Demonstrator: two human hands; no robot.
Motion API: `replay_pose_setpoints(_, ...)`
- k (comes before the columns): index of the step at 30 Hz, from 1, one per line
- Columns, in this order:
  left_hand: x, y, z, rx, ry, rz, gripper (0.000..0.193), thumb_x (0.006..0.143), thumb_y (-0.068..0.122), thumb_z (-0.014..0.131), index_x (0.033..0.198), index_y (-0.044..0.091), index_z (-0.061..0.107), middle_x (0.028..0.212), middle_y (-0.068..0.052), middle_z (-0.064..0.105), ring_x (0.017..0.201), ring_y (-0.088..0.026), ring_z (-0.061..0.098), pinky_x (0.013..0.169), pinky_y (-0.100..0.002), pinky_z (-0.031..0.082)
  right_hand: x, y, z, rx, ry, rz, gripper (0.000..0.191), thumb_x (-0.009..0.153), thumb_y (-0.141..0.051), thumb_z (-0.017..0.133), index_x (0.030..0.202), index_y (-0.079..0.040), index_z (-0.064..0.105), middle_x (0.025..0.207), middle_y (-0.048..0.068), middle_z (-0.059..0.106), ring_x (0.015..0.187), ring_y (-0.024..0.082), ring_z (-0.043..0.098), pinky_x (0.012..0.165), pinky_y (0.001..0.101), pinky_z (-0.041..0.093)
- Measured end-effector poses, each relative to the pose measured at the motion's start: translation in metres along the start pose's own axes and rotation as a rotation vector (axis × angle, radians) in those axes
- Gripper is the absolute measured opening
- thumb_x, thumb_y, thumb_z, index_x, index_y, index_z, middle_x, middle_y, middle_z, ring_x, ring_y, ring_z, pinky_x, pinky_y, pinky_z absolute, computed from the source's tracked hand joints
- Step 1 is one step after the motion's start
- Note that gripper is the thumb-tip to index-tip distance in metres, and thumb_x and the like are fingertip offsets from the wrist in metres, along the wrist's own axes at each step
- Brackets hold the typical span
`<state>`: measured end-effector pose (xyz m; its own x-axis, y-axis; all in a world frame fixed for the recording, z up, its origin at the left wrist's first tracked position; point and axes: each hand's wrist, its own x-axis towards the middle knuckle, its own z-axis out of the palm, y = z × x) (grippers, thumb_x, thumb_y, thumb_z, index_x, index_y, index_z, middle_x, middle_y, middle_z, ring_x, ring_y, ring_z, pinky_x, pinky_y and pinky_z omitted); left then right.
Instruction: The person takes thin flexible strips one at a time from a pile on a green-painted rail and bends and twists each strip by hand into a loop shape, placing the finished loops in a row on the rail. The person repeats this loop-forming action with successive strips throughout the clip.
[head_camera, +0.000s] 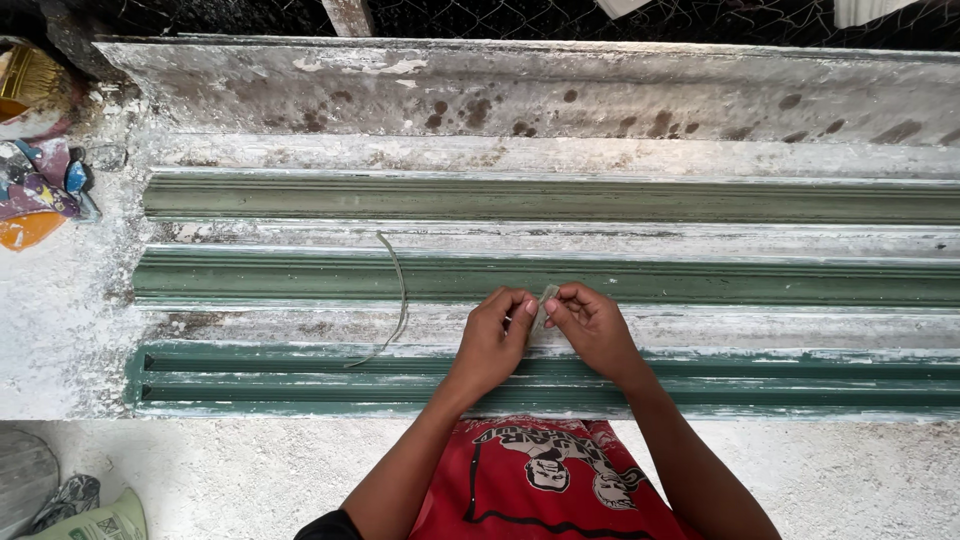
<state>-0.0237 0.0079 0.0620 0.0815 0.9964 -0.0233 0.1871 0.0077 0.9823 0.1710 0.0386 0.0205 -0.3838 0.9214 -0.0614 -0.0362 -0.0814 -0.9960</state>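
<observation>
My left hand and my right hand meet over a long green moulding mould on a plaster-caked bench. Both pinch a small flat grey scraper piece between thumb and fingertips, held upright just above the white plaster strip between two green channels. A thin curved wire-like strip lies loose to the left of my left hand, apart from it.
Two more green moulds run parallel farther back, behind them a stained white board. Crumpled coloured rags and a brush lie at far left. A bag sits on the floor at lower left.
</observation>
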Motion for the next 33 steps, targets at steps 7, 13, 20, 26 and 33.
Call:
replay_pose_setpoints(7,0.001,-0.021,-0.005,-0.469,-0.249,-0.204,0.023,0.110,0.023,0.053,0.110,0.001,0.061,0.090,-0.003,0.065,0.078,-0.008,0.055,0.074,-0.026,0.052,0.000,-0.001,-0.006,-0.020,-0.106,0.043,0.023,0.105,-0.021,0.062,0.112,0.000,0.070,0.093,0.004,0.071,0.086,0.010,0.067,0.081,0.0277,0.059)
replay_pose_setpoints(13,0.001,-0.011,0.010,-0.163,0.029,-0.062,0.023,0.106,0.023,0.058,0.112,0.001,0.056,0.085,-0.007,0.067,0.075,-0.010,0.064,0.068,-0.026,0.054,0.001,-0.008,0.010,-0.007,0.079,0.046,0.014,0.102,-0.011,0.064,0.110,0.000,0.066,0.092,0.002,0.069,0.082,0.005,0.065,0.070,0.0230,0.057)
replay_pose_setpoints(20,0.000,0.004,0.012,-0.069,0.098,0.011,0.027,0.104,0.024,0.061,0.115,0.000,0.064,0.095,-0.009,0.070,0.078,-0.011,0.063,0.062,-0.027,0.052,0.002,-0.017,0.013,-0.264,0.133,-0.024,0.013,0.097,-0.011,0.068,0.104,0.000,0.067,0.088,0.000,0.072,0.079,0.002,0.066,0.067,0.0187,0.055)
replay_pose_setpoints(26,0.005,-0.005,0.004,-0.094,0.091,-0.023,0.025,0.104,0.024,0.061,0.110,0.001,0.069,0.083,-0.007,0.069,0.067,-0.010,0.062,0.059,-0.026,0.051,0.002,-0.013,0.008,-0.149,0.127,0.015,0.012,0.101,-0.011,0.067,0.106,0.001,0.066,0.086,0.000,0.067,0.075,0.002,0.060,0.062,0.0192,0.050)
replay_pose_setpoints(33,0.006,-0.013,0.003,-0.097,0.076,-0.056,0.025,0.102,0.024,0.064,0.108,0.001,0.072,0.076,-0.004,0.070,0.066,-0.009,0.064,0.059,-0.027,0.053,0.006,-0.013,0.012,-0.063,0.058,0.035,0.015,0.101,-0.011,0.064,0.112,0.000,0.064,0.089,-0.001,0.066,0.077,0.001,0.059,0.064,0.0180,0.050)
